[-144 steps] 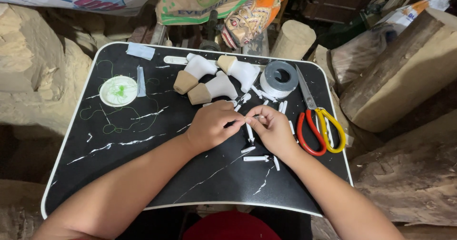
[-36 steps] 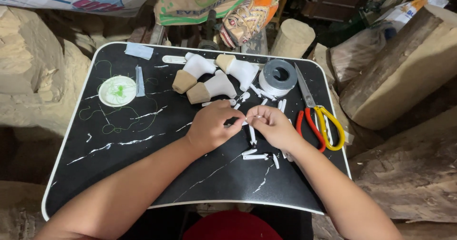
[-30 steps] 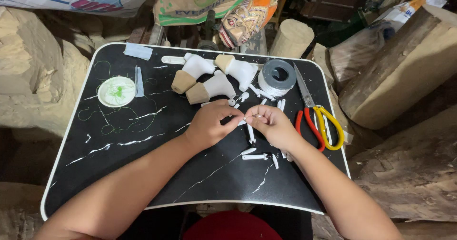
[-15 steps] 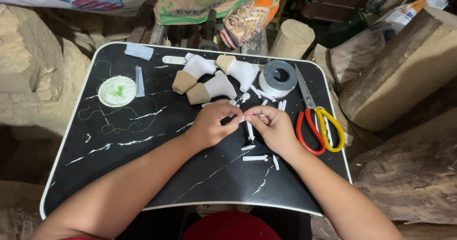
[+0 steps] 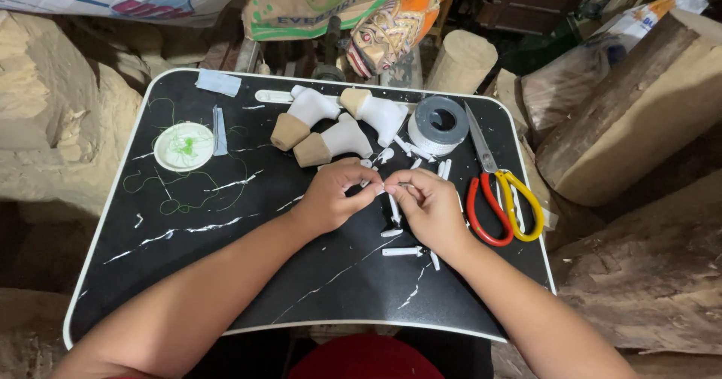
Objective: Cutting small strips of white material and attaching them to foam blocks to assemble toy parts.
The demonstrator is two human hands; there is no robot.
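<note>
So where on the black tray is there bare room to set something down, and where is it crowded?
Bare room: the tray's near-left stretch, below the green thread and left of the left forearm, and the near-right corner below the scissors. Crowded: the far middle, with white-and-tan carved pieces, tape roll and small white sticks around the left hand and right hand.

- A black tray table [image 5: 226, 289] with a white rim and white marble-like streaks carries everything.
- Far left: a pale blue cloth scrap [image 5: 219, 82], a round white lid [image 5: 183, 146] with green thread [image 5: 162, 191] trailing loose about it.
- Far middle: three white carved pieces with tan ends [image 5: 331, 123], touching one another.
- Just right of them, a grey tape roll [image 5: 438, 122].
- Right edge: scissors [image 5: 502, 198] with one red and one yellow handle.
- Middle: short white sticks [image 5: 402, 251], scattered.
</note>
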